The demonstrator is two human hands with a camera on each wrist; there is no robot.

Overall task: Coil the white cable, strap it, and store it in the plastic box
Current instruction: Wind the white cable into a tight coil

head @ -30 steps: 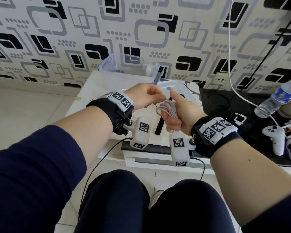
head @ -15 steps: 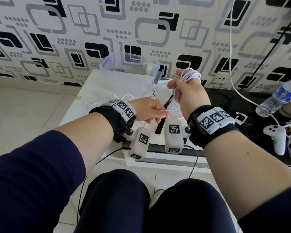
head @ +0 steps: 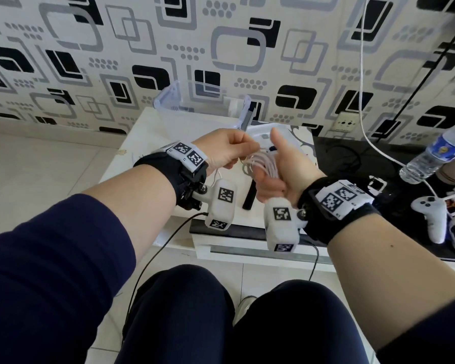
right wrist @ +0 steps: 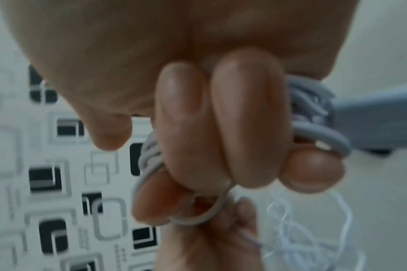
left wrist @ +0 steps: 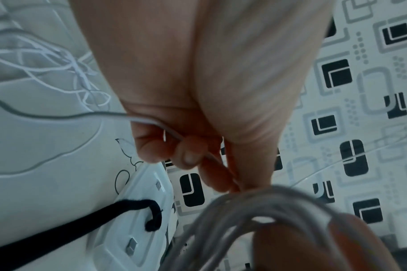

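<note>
Several loops of the white cable (head: pixel 267 164) are wound round my right hand (head: pixel 279 169), whose fingers (right wrist: pixel 248 117) curl over the coil (right wrist: pixel 313 113) while the thumb points up. My left hand (head: pixel 229 151) pinches the cable's free strand (left wrist: pixel 151 121) just left of the coil. The loose rest of the cable (left wrist: pixel 65 69) lies tangled on the white table (head: pixel 153 143). A black strap (head: pixel 250 195) lies on the table below my hands, also seen as a dark band (left wrist: pixel 70 225) in the left wrist view. The clear plastic box (head: pixel 195 101) stands open at the table's far edge.
The box's white lid (left wrist: pixel 137 220) lies on the table under my hands. On the black surface at the right are a water bottle (head: pixel 436 156), a white game controller (head: pixel 431 216) and a hanging white cord (head: pixel 363 101). My knees are below the table edge.
My right hand, raised half a second ago, has come back down beside the left. My left hand has risen to meet it, laying another turn of cable on the coil.
</note>
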